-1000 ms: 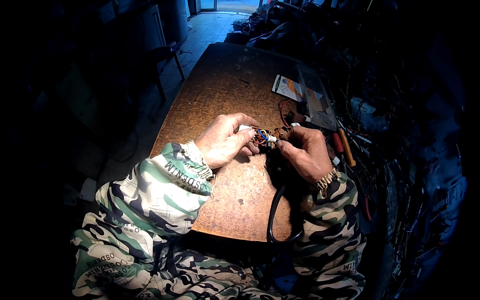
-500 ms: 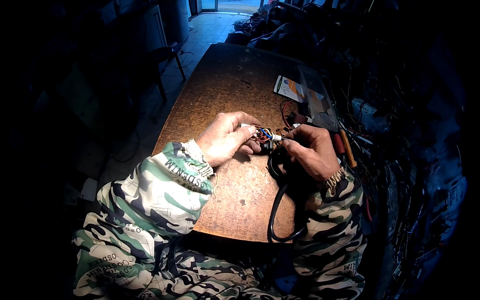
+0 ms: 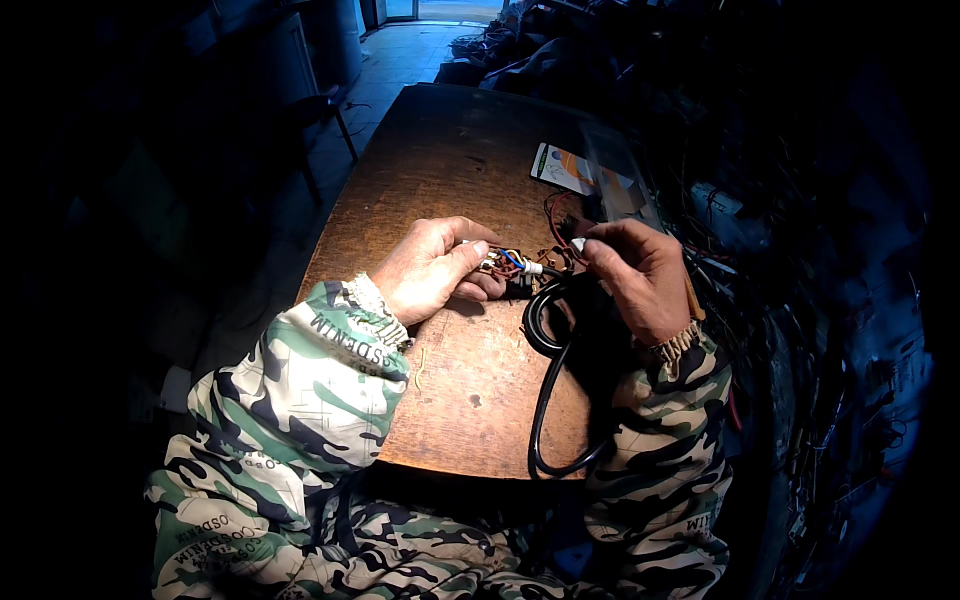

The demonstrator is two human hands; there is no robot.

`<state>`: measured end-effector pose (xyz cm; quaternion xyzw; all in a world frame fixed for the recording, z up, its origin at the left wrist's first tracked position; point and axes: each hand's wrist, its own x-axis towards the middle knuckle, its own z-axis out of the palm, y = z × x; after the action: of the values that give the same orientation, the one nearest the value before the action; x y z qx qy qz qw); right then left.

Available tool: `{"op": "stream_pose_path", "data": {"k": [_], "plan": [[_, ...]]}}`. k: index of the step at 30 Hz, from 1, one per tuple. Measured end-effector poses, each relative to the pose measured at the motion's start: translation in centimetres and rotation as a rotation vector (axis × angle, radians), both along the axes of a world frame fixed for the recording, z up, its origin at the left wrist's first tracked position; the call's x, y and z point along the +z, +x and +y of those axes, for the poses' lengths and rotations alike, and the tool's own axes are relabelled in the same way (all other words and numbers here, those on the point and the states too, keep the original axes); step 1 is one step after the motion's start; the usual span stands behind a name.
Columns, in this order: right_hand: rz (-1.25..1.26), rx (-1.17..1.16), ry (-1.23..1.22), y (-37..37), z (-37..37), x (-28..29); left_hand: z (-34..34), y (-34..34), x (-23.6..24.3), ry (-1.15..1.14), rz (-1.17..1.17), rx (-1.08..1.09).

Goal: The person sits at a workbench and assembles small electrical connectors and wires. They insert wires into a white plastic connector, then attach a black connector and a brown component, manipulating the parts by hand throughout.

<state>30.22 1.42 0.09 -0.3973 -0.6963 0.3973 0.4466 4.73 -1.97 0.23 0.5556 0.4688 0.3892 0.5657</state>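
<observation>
Wires (image 3: 512,262), blue, brown and white at their bared ends, lay between both hands above the middle of the brown wooden table (image 3: 440,170). The left hand (image 3: 432,268) was curled shut around the bundle from the left, its fingers closed over the coloured strands. The right hand (image 3: 640,278) pinched a small white piece at the other end, thumb and forefinger pressed together on it. A black cable (image 3: 545,400) ran from the bundle, looped once beside the right wrist and trailed over the table's near edge. A flat printed packet (image 3: 562,168) lay farther back, well apart from the hands.
</observation>
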Motion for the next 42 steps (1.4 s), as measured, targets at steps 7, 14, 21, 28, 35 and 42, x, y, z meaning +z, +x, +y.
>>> {"op": "stream_pose_path", "data": {"k": [7, 14, 21, 28, 35, 42], "plan": [[0.348, -0.586, 0.252, 4.4, 1.5, 1.2, 0.0, 0.2, 0.4, -0.016, -0.005, 0.01], [0.623, -0.738, 0.269, 7.1, 0.8, 3.0, 0.5, 0.4, -0.5, -0.015, 0.021, 0.003], [0.402, -0.64, 0.259, 9.6, -3.6, 3.9, 0.4, 0.5, 0.0, -0.008, 0.043, -0.007], [0.067, -0.405, 0.027, 7.7, -8.3, 0.1, 1.1, -0.1, -0.5, 0.017, 0.225, -0.063], [-0.024, -0.312, 0.003, 5.5, -10.8, -2.2, 1.5, -0.6, -0.9, 0.217, 0.444, -0.066], [-0.122, -0.145, 0.081, 1.8, -7.4, 1.2, 0.9, -0.3, 0.2, 0.244, 0.469, -0.019]]}}
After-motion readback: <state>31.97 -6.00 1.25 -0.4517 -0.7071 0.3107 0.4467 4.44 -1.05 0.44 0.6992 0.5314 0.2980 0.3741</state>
